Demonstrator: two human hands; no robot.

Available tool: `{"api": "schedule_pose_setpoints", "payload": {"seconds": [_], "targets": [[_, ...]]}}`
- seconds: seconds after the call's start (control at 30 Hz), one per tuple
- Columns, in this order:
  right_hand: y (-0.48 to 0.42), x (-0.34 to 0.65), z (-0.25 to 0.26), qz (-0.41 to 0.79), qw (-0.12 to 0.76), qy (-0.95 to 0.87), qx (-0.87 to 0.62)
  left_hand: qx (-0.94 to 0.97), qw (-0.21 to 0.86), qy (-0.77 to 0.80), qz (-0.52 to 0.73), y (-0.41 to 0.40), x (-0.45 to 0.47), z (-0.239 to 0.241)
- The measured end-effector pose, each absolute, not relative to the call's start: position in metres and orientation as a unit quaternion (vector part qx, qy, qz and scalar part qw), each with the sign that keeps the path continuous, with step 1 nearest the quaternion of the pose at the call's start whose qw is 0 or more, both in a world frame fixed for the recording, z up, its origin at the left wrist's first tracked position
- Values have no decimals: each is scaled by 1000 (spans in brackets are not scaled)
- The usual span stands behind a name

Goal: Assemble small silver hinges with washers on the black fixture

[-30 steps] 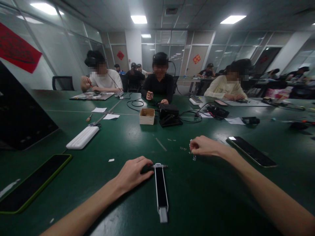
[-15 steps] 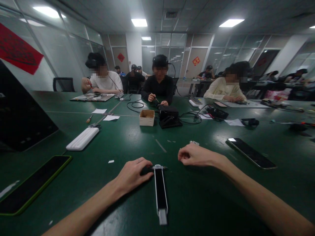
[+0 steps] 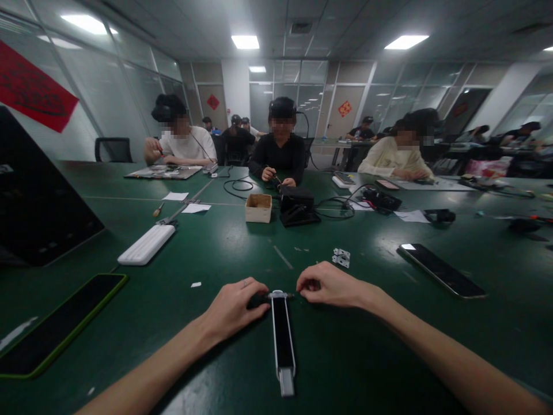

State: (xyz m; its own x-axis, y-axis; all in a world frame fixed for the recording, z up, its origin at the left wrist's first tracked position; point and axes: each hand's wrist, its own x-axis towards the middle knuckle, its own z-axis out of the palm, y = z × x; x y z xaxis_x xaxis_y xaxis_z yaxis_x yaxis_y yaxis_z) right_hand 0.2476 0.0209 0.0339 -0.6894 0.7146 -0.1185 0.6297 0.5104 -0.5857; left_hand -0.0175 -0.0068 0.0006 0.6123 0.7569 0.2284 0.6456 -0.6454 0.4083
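A long, narrow device with a black face and silver-white edges (image 3: 283, 331) lies on the green table, pointing towards me. A thin metallic crosspiece (image 3: 280, 295) runs across its far end. The thumb and fingers of my left hand (image 3: 233, 306) are closed round the left end of that crosspiece. Just off its right end is my right hand (image 3: 328, 283), fingertips pinched together; what they hold, if anything, is too small to make out. Beyond my right knuckles lie small silver metal plates with holes (image 3: 341, 257).
A green-edged phone (image 3: 60, 325) and a white power bank (image 3: 147, 245) lie to the left, another phone (image 3: 440, 270) to the right. Farther off stand a small beige box (image 3: 258, 208) and a black device (image 3: 298, 204) with cables. Several people work across the table.
My right hand has moved left and nearer to me, towards the crosspiece, uncovering the metal plates behind it. The left hand has kept its place at the device.
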Motion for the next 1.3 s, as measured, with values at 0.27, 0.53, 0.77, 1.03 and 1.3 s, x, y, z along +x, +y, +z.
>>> {"api": "schedule_pose_setpoints", "payload": {"seconds": [0.27, 0.53, 0.77, 1.03, 1.3], "targets": [[18, 239, 28, 293, 104, -876, -370, 887, 139, 395, 195, -5, -18, -3], [17, 237, 27, 282, 107, -875, -378, 888, 138, 392, 197, -5, -19, -4], [18, 239, 27, 285, 101, -873, -383, 893, 123, 380, 208, -3, -20, -8], [18, 240, 30, 275, 101, -877, -380, 896, 117, 374, 211, -3, -19, -8], [20, 240, 24, 275, 110, -879, -374, 893, 119, 378, 211, -2, -19, -10]]}}
